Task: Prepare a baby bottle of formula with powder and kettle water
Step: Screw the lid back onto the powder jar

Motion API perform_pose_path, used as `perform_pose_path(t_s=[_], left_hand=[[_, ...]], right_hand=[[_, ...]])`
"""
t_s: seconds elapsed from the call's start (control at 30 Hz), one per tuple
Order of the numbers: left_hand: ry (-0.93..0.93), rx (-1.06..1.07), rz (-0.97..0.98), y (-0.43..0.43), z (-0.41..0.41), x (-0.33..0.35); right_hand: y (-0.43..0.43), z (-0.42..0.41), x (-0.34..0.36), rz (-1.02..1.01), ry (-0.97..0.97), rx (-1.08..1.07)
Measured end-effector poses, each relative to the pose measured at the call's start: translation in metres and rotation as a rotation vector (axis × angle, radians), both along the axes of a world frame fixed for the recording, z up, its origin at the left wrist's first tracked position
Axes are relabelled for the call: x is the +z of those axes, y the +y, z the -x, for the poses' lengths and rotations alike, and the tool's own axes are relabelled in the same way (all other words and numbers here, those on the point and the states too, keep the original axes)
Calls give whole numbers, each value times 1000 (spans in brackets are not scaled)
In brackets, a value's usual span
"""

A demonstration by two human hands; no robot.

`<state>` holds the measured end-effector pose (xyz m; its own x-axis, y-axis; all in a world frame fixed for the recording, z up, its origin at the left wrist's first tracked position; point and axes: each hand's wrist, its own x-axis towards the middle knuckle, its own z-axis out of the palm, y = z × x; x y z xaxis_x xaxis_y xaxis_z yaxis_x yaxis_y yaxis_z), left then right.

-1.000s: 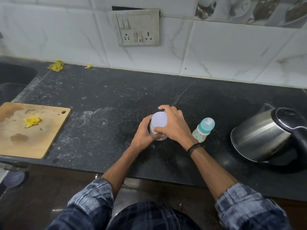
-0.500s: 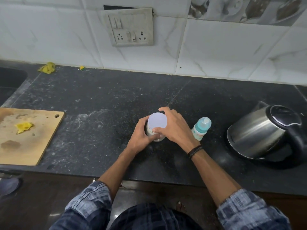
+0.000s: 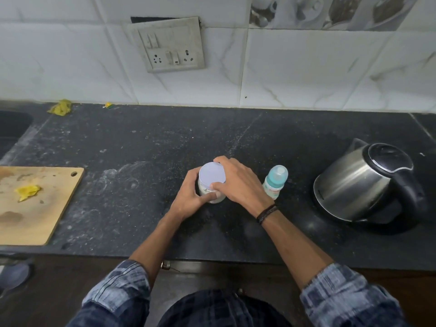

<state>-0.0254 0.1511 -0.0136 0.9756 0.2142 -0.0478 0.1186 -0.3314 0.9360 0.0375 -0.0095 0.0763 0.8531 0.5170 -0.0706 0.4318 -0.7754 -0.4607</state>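
Fingers (image 3: 218,186) of the right hand (image 3: 238,182) clasp the pale lid rim of the formula tin (image 3: 211,182) at frame centre, while the left hand (image 3: 188,197) wraps its white side. It stands upright on the dark counter (image 3: 141,147); its label is mostly hidden. Just right stands the baby bottle (image 3: 275,181), teal-capped, partly behind the wrist. Farther right sits the steel kettle (image 3: 363,182).

Blue plaid sleeves (image 3: 349,293) rolled up; black wristband (image 3: 266,214) on right wrist.
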Motion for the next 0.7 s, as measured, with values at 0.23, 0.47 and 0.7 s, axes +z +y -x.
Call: perform_pose_path(t_s=[0.23,0.47,0.7], left_hand=[[28,27,-2,1,0,1],[26,6,-12,1,0,-2],[1,-14,-30,1,0,-4]], right_hand=[[-6,-3,1,38,-61,7],[-3,-2,1,-41,49,113],[1,0,-2,-11,33,-50]])
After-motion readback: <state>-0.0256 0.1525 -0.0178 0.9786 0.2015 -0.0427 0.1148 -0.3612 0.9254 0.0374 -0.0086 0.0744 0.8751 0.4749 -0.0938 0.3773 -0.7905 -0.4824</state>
